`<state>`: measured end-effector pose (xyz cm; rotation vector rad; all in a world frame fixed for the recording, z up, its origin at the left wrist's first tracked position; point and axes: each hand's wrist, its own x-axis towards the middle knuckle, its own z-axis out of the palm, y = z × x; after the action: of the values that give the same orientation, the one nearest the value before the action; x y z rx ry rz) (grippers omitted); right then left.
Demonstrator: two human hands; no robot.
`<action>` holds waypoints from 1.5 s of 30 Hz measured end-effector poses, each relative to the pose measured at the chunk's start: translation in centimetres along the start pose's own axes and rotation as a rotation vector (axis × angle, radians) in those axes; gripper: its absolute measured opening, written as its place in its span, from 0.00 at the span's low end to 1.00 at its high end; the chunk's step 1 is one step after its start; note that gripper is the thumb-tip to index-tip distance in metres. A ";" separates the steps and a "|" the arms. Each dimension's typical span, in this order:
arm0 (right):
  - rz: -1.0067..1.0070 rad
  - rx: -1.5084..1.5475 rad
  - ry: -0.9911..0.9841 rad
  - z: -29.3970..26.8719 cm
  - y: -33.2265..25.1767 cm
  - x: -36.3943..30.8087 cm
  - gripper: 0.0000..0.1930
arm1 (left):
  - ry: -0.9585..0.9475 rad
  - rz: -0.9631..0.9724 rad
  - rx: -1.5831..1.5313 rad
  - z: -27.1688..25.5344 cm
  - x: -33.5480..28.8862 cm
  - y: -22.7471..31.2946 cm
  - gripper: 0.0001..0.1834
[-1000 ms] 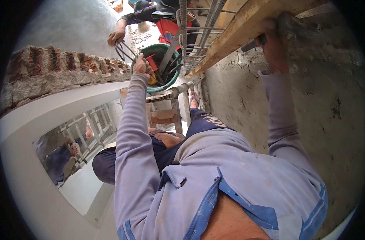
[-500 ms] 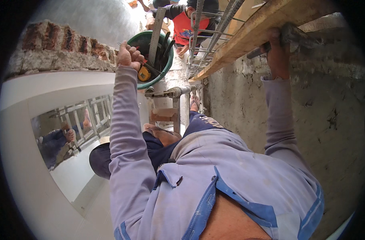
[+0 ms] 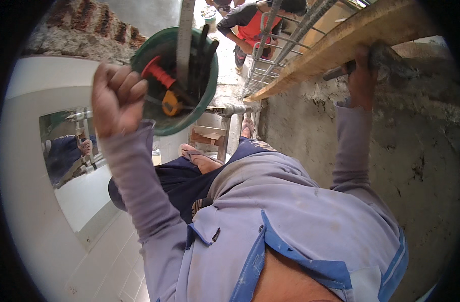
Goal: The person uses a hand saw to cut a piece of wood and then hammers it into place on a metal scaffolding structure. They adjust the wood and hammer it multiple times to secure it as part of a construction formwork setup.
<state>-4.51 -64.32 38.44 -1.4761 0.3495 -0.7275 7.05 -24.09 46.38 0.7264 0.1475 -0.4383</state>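
Nearest the camera lies the person's own lilac work shirt with blue trim point(image 3: 270, 236), soft and dusty, above dark trousers and bare feet on a small wooden step point(image 3: 207, 136) far below. To the left runs a smooth white wall with a glazed window opening point(image 3: 74, 156), its surface glossy and hard. The left hand point(image 3: 116, 100) is raised at upper left, fingers curled tight into a fist, apparently clenched around the thin wire handle of a round green plastic bucket point(image 3: 177, 80) that hangs just beside and behind it; the handle itself is hidden inside the fist. The bucket carries a red-handled tool point(image 3: 159, 73), a yellow tape measure point(image 3: 170, 103), a long grey metal rule point(image 3: 184, 35) and dark bars, so it likely feels heavy and prone to swing; the handle's middle looks the safest place to hold it. To the right, the right hand point(image 3: 361, 75) wraps its fingers over the edge of a rough, pale wooden plank point(image 3: 336, 48) atop a coarse grey rendered wall point(image 3: 391, 166). Farther off, ribbed steel reinforcing bars point(image 3: 285, 45) run alongside, and a person in an orange vest point(image 3: 250, 25) bends over.
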 end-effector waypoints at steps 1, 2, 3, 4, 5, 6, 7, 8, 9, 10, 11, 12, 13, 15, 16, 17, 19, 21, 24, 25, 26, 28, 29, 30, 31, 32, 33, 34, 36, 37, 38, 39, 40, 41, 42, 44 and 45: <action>0.025 -0.001 0.040 0.5 -0.3 -0.3 0.12 | 0.006 0.011 0.009 0.2 -1.6 0.6 0.21; 0.049 -0.001 0.082 1.3 -0.8 -0.6 0.12 | -0.006 0.014 0.071 -0.1 -3.0 1.2 0.20; 0.066 0.004 0.118 1.8 -1.3 -0.6 0.12 | -0.021 0.027 0.132 -0.1 -4.3 2.0 0.20; 0.059 -0.023 0.082 1.6 -1.3 -0.4 0.12 | 0.026 0.023 0.162 0.5 -5.6 2.1 0.19; 0.055 -0.049 0.048 1.2 -1.0 -0.4 0.12 | 0.074 0.016 0.194 1.3 -6.7 2.0 0.19; 0.050 -0.075 0.014 0.9 -0.9 -0.3 0.12 | 0.121 0.010 0.226 1.8 -7.6 1.8 0.18; 0.048 -0.047 0.029 1.0 -0.9 -0.3 0.12 | 0.146 -0.009 0.276 1.9 -8.5 1.5 0.18; 0.046 -0.020 0.044 1.1 -0.8 -0.3 0.12 | 0.171 -0.029 0.326 1.9 -9.3 1.1 0.17; 0.044 0.006 0.061 1.1 -0.8 -0.4 0.12 | 0.194 -0.051 0.377 1.7 -10.0 0.8 0.17; 0.054 -0.013 0.041 0.8 -0.8 -0.5 0.13 | 0.235 -0.111 0.412 1.3 -10.8 0.6 0.18; 0.060 -0.033 0.020 0.5 -0.7 -0.4 0.13 | 0.260 -0.139 0.467 0.7 -11.6 0.4 0.17; 0.066 -0.054 0.000 0.3 -0.7 -0.3 0.13 | 0.285 -0.167 0.523 0.1 -12.3 0.1 0.17; 0.073 -0.044 -0.009 0.2 -0.8 -0.4 0.13 | 0.305 -0.202 0.575 -0.6 -12.9 -0.4 0.17; 0.086 -0.028 -0.031 0.5 -1.0 -0.3 0.12 | 0.338 -0.250 0.652 -2.2 -13.4 -1.3 0.17; 0.084 -0.033 -0.017 0.4 -0.8 -0.2 0.12 | 0.350 -0.274 0.692 -3.1 -13.5 -1.8 0.17; 0.085 -0.035 -0.003 0.3 -0.6 -0.2 0.11 | 0.339 -0.294 0.707 -4.2 -13.6 -2.3 0.17; 0.090 -0.060 0.022 0.0 -0.1 -0.4 0.16 | 0.316 -0.332 0.736 -6.4 -13.5 -3.7 0.17; 0.118 -0.081 0.055 -0.3 0.0 -0.4 0.24 | 0.378 -0.326 0.777 -8.2 -13.8 -5.5 0.17; 0.132 -0.124 0.127 -0.9 0.1 -0.4 0.14 | 0.436 -0.340 0.759 -10.7 -14.1 -8.2 0.16; 0.092 -0.174 0.122 -1.6 0.6 -0.2 0.12 | 0.450 -0.346 0.743 -11.6 -14.1 -9.0 0.16; -0.016 -0.283 0.050 -3.9 2.4 0.7 0.12 | 0.460 -0.364 0.715 -12.1 -14.3 -9.6 0.17; -0.108 -0.407 0.021 -4.0 3.0 0.7 0.14 | 0.473 -0.356 0.730 -13.2 -14.9 -10.6 0.18; -0.087 -0.424 0.047 -3.6 3.0 0.4 0.15 | 0.479 -0.351 0.737 -13.5 -15.2 -10.8 0.19; -0.056 -0.365 0.045 -3.0 2.8 0.1 0.16 | 0.495 -0.340 0.706 -13.5 -15.1 -11.3 0.20; -0.023 -0.307 0.045 -1.9 2.1 -0.3 0.16 | 0.471 -0.345 0.705 -13.4 -15.1 -11.6 0.20; 0.018 -0.168 0.016 -0.2 0.8 -0.4 0.17 | 0.448 -0.346 0.706 -13.4 -15.1 -11.9 0.19; 0.068 -0.130 0.011 0.1 0.7 -0.4 0.19 | 0.424 -0.348 0.707 -13.6 -15.2 -12.0 0.19; 0.111 -0.094 0.008 0.5 0.4 -0.3 0.21 | 0.446 -0.345 0.705 -14.0 -15.4 -12.1 0.19; 0.196 -0.177 0.052 0.1 0.8 -0.1 0.29 | 0.447 -0.348 0.701 -14.2 -15.5 -11.8 0.19; 0.225 -0.192 0.078 0.5 0.4 -0.2 0.32 | 0.445 -0.350 0.701 -14.2 -15.4 -11.7 0.19; 0.232 -0.159 0.106 1.6 -0.1 -0.7 0.31 | 0.429 -0.364 0.722 -14.5 -15.3 -11.6 0.18; 0.230 -0.135 0.112 2.2 -0.4 -1.1 0.30 | 0.413 -0.378 0.744 -15.0 -15.3 -11.4 0.18; 0.227 -0.113 0.117 2.7 -0.7 -1.3 0.29 | 0.394 -0.397 0.760 -15.3 -15.2 -11.4 0.18; 0.215 -0.101 0.101 2.7 -0.6 -1.3 0.28 | 0.375 -0.410 0.774 -15.4 -15.2 -11.4 0.18; 0.204 -0.088 0.085 2.6 -0.3 -1.3 0.27 | 0.355 -0.423 0.788 -15.5 -15.4 -11.3 0.17; 0.168 -0.061 0.057 2.2 0.3 -1.6 0.25 | 0.274 -0.447 0.846 -16.1 -15.7 -11.1 0.16; 0.126 -0.034 0.034 2.2 0.3 -1.9 0.24 | 0.243 -0.448 0.911 -16.0 -15.6 -11.0 0.15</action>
<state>-4.47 -61.44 37.90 -1.4609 0.4787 -0.6494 -11.46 -15.37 32.16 1.6588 0.3508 -0.8619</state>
